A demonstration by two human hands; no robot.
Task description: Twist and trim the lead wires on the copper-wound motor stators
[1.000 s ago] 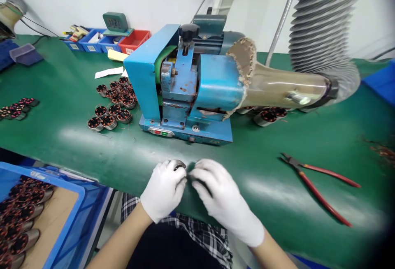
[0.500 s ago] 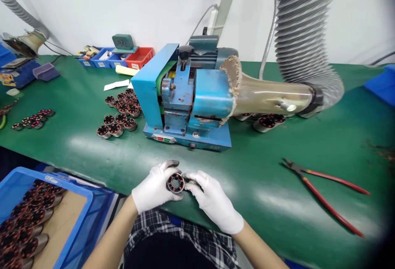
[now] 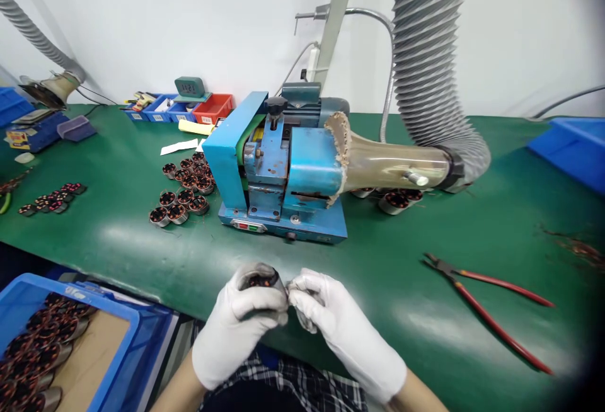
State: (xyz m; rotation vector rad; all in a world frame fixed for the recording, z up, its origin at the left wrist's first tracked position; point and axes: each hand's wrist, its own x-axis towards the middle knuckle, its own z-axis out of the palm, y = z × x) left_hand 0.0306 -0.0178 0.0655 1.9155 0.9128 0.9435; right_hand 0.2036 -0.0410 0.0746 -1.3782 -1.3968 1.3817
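My left hand (image 3: pixel 239 324), in a white glove, is wrapped around a small round motor stator (image 3: pixel 261 280) with copper windings, held just above the near edge of the green table (image 3: pixel 387 273). My right hand (image 3: pixel 340 327), also gloved, pinches at the stator's right side, its fingertips touching those of the left. Most of the stator is hidden by the fingers. Both hands sit in front of the blue machine (image 3: pixel 278 166).
Several stators (image 3: pixel 182 188) stand in a cluster left of the machine, and more lie in a blue crate (image 3: pixel 61 343) at lower left. Red-handled pliers (image 3: pixel 486 302) lie to the right. A ribbed extraction hose (image 3: pixel 425 65) joins the machine's outlet. Small bins (image 3: pixel 189 108) line the back.
The view has tilted up and the hands have shifted slightly toward me. The stator, face-on half a second ago, is now turned and closed inside the left hand.
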